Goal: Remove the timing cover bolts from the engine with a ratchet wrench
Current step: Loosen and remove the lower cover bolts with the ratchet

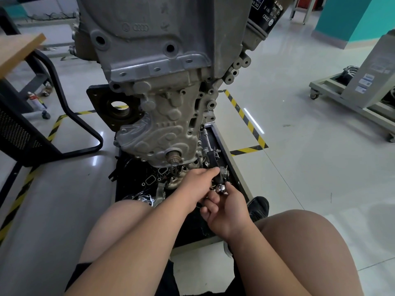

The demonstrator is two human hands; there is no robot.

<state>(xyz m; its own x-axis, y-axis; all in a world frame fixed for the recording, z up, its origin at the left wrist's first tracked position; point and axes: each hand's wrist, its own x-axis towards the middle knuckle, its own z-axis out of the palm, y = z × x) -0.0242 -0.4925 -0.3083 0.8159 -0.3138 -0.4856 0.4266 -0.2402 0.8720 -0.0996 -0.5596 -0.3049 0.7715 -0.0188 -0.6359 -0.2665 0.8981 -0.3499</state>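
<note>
Bare knees [299, 236] and two arms fill the bottom of my screen, with both hands low at the foot of the engine [162, 60]

On my screen, the left hand [201, 182] has its fingers curled round the black handle of the ratchet wrench [211, 160], which points up and away, just beside the bottom right of the timing cover [158, 133]. Close under it, the right hand [226, 210] pinches a shiny round piece [220, 188] with thumb and fingertips; I cannot tell if it is a bolt or a socket. Both hands are over a black tray [230, 155] full of loose metal parts [149, 197] that sits under the engine. One black shoe [257, 207] rests by the tray's corner, a black oil filter [265, 16] sticks out up high, and a black chair [53, 116] stands on the left
</note>
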